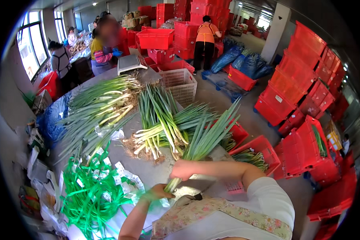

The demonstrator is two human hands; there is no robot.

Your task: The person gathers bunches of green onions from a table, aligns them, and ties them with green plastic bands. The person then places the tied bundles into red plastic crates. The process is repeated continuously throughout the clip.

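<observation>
My right hand (181, 170) is closed around a bunch of green onions (208, 138), whose long leaves point up and away to the right. Lower down, my left hand (158, 191) grips the same bunch by its pale ends. Blurred green strip lies over the left hand and wrist; whether the fingers also hold it is unclear. To the left is a tangled heap of green plastic ties (90, 192) with white printed tags (127, 177). Beyond my hands, more green onions (160, 120) lie crossed, roots towards me. A larger pile (102, 105) spreads at the table's far left.
A weighing scale (132, 62) stands at the far end of the grey table (165, 157), near a white plastic crate (180, 84). Red crates (259, 153) with green onions sit beside the table at right. Stacked red crates (291, 81) rise behind. Several people work farther off.
</observation>
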